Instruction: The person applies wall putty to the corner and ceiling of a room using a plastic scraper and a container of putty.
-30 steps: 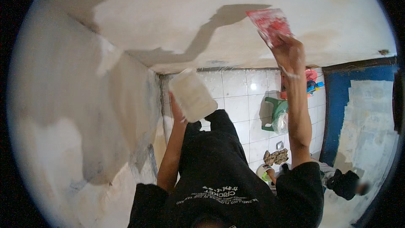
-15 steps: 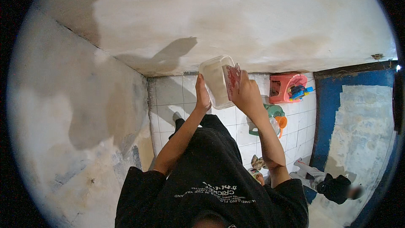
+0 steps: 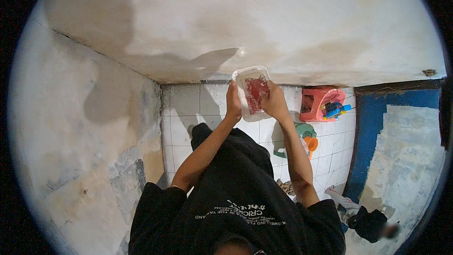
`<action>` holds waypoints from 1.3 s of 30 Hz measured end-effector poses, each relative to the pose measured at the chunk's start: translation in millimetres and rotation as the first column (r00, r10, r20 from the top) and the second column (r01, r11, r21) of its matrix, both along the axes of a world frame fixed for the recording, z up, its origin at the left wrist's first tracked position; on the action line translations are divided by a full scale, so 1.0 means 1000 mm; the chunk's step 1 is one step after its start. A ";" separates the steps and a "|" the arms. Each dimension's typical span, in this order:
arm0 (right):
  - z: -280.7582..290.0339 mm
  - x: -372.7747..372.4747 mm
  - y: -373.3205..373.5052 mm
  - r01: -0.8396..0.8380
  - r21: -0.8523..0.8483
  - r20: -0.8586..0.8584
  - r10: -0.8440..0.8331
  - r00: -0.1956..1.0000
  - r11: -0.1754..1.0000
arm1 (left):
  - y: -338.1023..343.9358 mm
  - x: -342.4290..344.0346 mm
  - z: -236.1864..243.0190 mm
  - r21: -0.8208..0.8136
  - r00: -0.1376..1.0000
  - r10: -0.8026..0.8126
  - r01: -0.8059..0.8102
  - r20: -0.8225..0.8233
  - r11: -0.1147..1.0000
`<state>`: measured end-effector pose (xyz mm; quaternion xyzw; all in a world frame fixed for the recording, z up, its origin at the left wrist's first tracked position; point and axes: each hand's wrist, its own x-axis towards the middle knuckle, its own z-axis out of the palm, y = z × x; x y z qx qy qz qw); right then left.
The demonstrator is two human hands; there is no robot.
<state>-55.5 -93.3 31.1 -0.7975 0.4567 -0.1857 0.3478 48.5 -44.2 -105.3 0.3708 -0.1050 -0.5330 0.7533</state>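
My left hand point(image 3: 233, 102) grips the side of a whitish rectangular plastic tub point(image 3: 239, 74), holding it up in front of the wall. Inside is some pale material, mostly covered by a flat red putty spreader point(image 3: 255, 92) smeared with white. My right hand point(image 3: 275, 102) holds that spreader by its right side, with the thumb pressed on its face. The blade lies over the tub's opening, and its lower edge is down inside the tub. The fingers behind the spreader are hidden.
The patchy plastered wall point(image 3: 283, 23) rises just ahead, and another meets it at left. On the tiled floor point(image 3: 184, 101) to the right stand a pink stool point(image 3: 325, 97), a green container point(image 3: 306, 130) and an orange funnel-like piece point(image 3: 311, 143). Another person point(image 3: 368, 222) is at lower right.
The red spreader has turned from nearly edge-on to face-up over the tub. The tub has shifted slightly right and tilted, with both hands moving along.
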 end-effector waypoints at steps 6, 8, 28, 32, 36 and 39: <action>-0.028 -0.041 -0.024 0.034 0.308 0.282 -0.125 0.951 0.951 | -0.011 -0.012 0.010 0.066 0.996 -0.009 0.004 0.084 0.998; -0.029 -0.051 -0.024 0.044 0.465 0.362 -0.235 0.902 0.884 | -0.012 -0.013 0.008 0.083 0.994 0.020 -0.029 0.109 0.996; -0.153 -0.060 -0.099 -0.435 0.679 0.696 -0.706 0.127 0.591 | 0.027 0.068 -0.051 0.024 0.958 0.197 -0.196 -0.207 0.980; -0.185 -0.051 -0.173 -0.158 0.524 0.714 -0.330 0.618 0.837 | 0.038 0.073 -0.042 0.028 0.938 0.210 -0.210 -0.275 0.977; -0.157 -0.025 -0.200 -0.157 0.649 0.548 -0.314 0.775 0.745 | 0.054 0.081 -0.042 0.058 0.919 0.261 -0.255 -0.297 0.965; -0.150 -0.032 -0.216 -0.234 0.352 0.206 0.168 0.964 0.906 | 0.052 0.077 -0.047 0.048 0.902 0.247 -0.247 -0.355 0.968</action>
